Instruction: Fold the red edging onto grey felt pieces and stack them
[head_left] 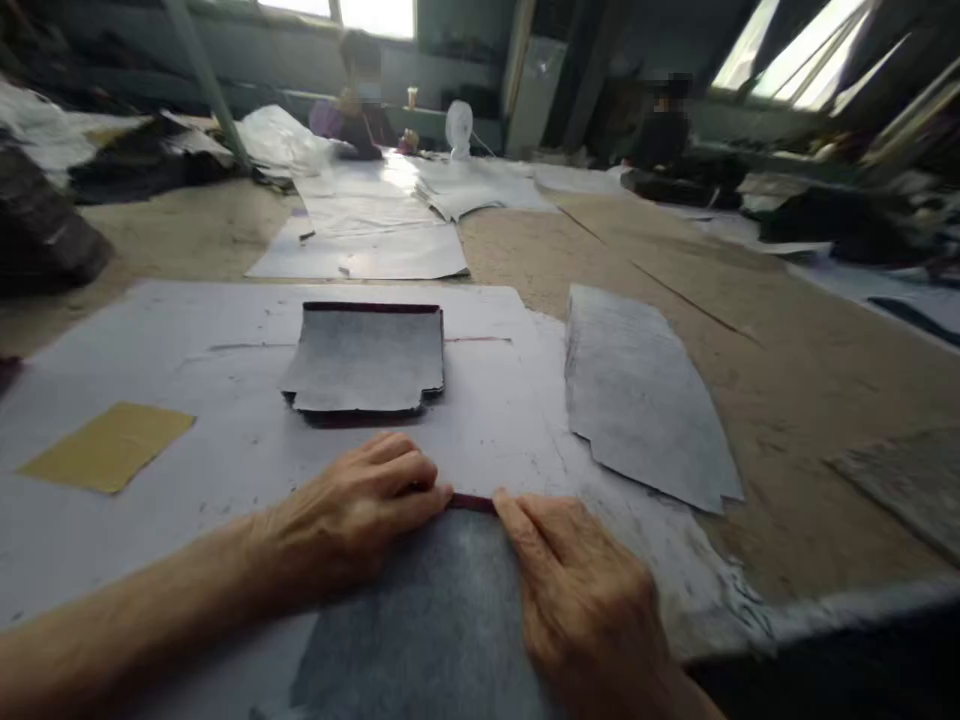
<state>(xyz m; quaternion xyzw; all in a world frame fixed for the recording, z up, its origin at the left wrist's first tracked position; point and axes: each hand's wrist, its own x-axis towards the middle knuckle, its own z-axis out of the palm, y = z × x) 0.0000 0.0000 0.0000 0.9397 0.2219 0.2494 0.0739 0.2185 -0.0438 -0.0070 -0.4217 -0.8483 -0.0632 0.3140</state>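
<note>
A grey-backed sheet piece (442, 610) lies on white paper close in front of me, its far edge turned over as a narrow dark red strip. At the left end of that strip is my left hand (367, 505), fingers curled and thumb pressed along the fold. My right hand (577, 580) pinches down on the strip's right end with its fingers together. Both hands cover parts of the piece. Just beyond them sits a small stack of similar grey pieces (364, 360) with dark red folded edges.
A fanned stack of grey cut pieces (645, 400) lies to the right. On the left is a yellow sheet (109, 447). White sheets (360, 250) and a small fan (459, 130) stand farther back. Two people (364, 100) are across the table. The table edge (825, 605) runs at lower right.
</note>
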